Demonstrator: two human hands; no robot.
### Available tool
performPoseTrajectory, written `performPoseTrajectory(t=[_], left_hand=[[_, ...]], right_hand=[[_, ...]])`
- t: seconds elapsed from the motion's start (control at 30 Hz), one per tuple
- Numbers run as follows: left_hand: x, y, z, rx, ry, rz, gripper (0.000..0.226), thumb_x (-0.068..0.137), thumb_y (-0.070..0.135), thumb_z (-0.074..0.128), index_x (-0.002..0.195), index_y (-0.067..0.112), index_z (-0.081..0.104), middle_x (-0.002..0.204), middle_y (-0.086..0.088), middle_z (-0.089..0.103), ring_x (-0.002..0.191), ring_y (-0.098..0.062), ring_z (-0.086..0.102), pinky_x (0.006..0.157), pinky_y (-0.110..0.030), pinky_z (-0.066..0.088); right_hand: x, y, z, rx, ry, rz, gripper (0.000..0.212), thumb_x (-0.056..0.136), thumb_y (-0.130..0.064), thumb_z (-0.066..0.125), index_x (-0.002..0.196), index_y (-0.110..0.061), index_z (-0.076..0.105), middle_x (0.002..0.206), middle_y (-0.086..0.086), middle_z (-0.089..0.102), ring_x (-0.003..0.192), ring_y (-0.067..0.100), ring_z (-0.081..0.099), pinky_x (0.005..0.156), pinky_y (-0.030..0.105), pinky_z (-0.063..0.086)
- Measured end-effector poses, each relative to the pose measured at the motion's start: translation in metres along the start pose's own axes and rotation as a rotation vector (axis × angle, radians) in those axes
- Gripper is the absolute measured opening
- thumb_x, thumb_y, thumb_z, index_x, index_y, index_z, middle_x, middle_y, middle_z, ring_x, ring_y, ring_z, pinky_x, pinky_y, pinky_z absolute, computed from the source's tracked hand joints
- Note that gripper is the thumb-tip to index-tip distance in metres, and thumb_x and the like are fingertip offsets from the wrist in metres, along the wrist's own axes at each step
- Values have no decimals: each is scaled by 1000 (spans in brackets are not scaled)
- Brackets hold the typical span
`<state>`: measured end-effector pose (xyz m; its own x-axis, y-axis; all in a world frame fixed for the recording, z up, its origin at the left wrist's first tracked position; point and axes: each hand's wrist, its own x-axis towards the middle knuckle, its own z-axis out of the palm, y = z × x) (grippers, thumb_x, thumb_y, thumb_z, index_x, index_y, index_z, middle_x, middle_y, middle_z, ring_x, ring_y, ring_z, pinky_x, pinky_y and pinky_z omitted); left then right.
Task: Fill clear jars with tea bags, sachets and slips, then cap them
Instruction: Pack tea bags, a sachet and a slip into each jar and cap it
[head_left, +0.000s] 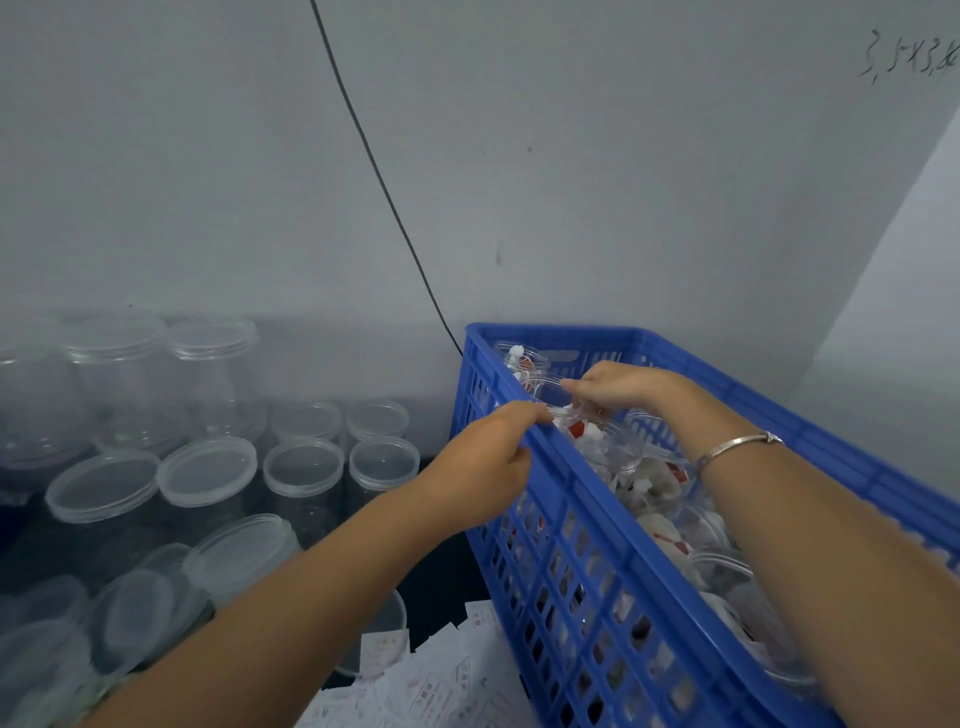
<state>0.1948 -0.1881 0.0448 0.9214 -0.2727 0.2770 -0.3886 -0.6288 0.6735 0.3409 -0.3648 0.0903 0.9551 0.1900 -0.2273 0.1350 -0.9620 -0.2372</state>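
Observation:
A blue slatted crate (582, 525) stands at the right, holding several clear jars filled with tea bags and red-and-white sachets. My left hand (488, 457) grips the crate's near rim, fingers curled over it. My right hand (618, 389) reaches into the crate from above and holds the top of a filled clear jar (587, 436) near the crate's left wall. A silver bangle sits on my right wrist. Another filled jar (524, 364) stands at the crate's far corner.
Rows of capped clear jars (304, 467) stand at the left on a dark table, with taller open jars (213, 358) behind them. White printed slips (431, 680) lie heaped at the bottom centre. A black cable (384, 192) runs down the grey wall.

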Motion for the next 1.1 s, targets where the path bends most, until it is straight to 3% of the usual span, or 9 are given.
performPoseTrajectory(t=[0.1,0.17,0.33,0.5,0.63,0.73,0.87,1.0,1.1], left_hand=[[-5,-2,-4,-8,11,-8,42,100,7,39,138,25,44,144,5,44,118,-19,54,95,-33,49],[-7,-6,-7,2,27,-9,43,100,6,39,139,24,43,147,6,42,122,-15,52,93,-23,45],[-13,-14,-13,9,49,-13,44,100,5,38,139,24,43,148,7,41,128,-13,45,92,-19,39],[-28,-26,-21,1,80,-53,43,98,6,40,137,26,45,145,10,44,106,-11,58,82,-16,44],[-48,-51,-33,4,100,-159,39,97,8,47,133,21,49,138,4,50,114,-12,50,79,-9,34],[-65,-73,-46,-19,169,-262,36,94,6,51,129,16,54,130,-5,56,97,-14,54,75,-15,43],[-91,-102,-69,-72,236,-352,33,94,3,52,126,12,56,134,-5,55,119,-19,54,101,-37,45],[-114,-129,-101,-59,316,-407,34,96,8,51,129,11,55,135,-3,54,121,-19,54,101,-31,43],[-122,-146,-130,-66,400,-432,35,98,13,50,134,8,52,136,-5,54,128,-18,48,103,-25,35]], right_hand=[[3,4,3,-19,48,8,55,106,-50,36,66,-16,53,77,1,53,69,16,49,74,32,41],[4,5,3,-25,56,24,54,105,-51,37,68,-15,52,72,0,51,64,14,46,68,30,38],[-1,8,1,35,86,38,52,105,-49,40,79,-11,64,76,1,62,70,15,56,80,32,40],[-21,-9,-14,-46,274,11,48,104,-42,47,104,2,65,104,19,67,96,31,63,87,38,47],[-48,-63,-15,-93,479,-275,31,100,-32,54,123,-11,57,125,12,54,108,30,58,97,46,46],[-69,-112,1,-143,400,-449,30,98,-35,57,123,-18,56,122,4,49,104,25,59,96,42,46],[-79,-175,33,-322,310,-599,34,99,-40,54,127,-22,54,128,2,48,106,22,57,94,36,39],[-58,-228,61,-280,251,-637,41,98,-41,56,133,-18,50,137,6,45,103,22,52,90,34,38],[-32,-263,81,-121,176,-628,60,97,-41,59,149,-21,37,148,13,35,127,31,50,105,38,39]])
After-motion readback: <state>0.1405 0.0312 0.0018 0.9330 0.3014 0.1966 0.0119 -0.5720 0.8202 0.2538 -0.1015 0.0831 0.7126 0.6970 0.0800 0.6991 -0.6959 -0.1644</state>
